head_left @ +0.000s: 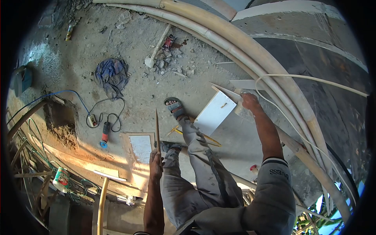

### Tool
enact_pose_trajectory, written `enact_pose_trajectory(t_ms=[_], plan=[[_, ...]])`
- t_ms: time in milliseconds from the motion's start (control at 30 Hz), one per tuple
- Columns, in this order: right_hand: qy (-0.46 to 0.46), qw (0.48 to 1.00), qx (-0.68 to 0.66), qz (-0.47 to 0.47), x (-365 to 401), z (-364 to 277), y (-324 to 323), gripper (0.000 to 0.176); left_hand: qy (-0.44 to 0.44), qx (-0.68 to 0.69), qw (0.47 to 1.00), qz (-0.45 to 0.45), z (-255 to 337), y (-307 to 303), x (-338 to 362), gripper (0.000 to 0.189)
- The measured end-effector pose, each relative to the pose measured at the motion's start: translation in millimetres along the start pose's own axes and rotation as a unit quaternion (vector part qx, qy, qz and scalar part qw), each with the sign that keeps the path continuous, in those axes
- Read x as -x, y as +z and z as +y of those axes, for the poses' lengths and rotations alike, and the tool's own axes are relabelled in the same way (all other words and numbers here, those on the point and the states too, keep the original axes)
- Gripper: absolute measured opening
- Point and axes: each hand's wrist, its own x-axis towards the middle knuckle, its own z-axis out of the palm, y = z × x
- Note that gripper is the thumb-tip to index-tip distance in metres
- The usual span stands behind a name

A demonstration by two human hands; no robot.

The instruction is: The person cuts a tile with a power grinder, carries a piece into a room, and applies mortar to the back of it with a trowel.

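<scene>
My left hand point(156, 164) is closed around the lower end of a thin brown flat piece point(157, 127), seen nearly edge-on and pointing away from me. Off to the right, my right hand point(250, 101) has its fingers closed at the end of a thin light strip point(229, 92). That strip lies along the top of a white rectangular panel point(214, 114), which has a small brownish mark. Behind my legs shows part of a yellow thin-framed tool point(211, 141). A white-faced piece point(140, 149) lies on the ground beside my left hand.
On the left lie an angle grinder point(105, 135) with a blue disc, a socket block point(93, 120) and cables. Farther off are a crumpled blue cloth point(112, 76), a long-handled hammer point(156, 47) among rubble, and a bucket point(23, 80). Long curved poles point(250, 43) run along the right.
</scene>
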Motion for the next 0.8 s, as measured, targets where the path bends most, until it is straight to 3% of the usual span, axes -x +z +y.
enact_pose_trajectory(t_ms=[233, 433, 533, 600, 700, 767, 800], plan=[[0.051, 0.998, 0.021, 0.018, -10, 36, 3, 0.023, 0.000, -0.015, 1.000, -0.002, 9, 0, -13, 0.036], [0.084, 0.996, -0.040, -0.008, -18, 37, 21, 0.031, 0.016, -0.022, 1.000, 0.000, 2, -2, -23, 0.031], [0.131, 0.985, -0.109, 0.016, -18, 56, 51, 0.033, 0.016, -0.064, 0.998, -0.014, 0, -7, -23, 0.035], [0.139, 0.979, -0.099, 0.114, -15, 67, 58, 0.034, 0.024, -0.081, 0.996, -0.015, 3, -4, -24, 0.037], [0.175, 0.981, -0.076, 0.034, -26, 89, 45, 0.038, 0.022, -0.107, 0.994, -0.014, 8, 2, -25, 0.042], [0.182, 0.982, -0.044, 0.007, -28, 98, 45, 0.040, -0.001, -0.056, 0.998, 0.002, 8, 7, -32, 0.036], [0.175, 0.974, 0.014, 0.140, -24, 98, 53, 0.041, -0.003, -0.053, 0.999, 0.001, 7, 7, -36, 0.035]])
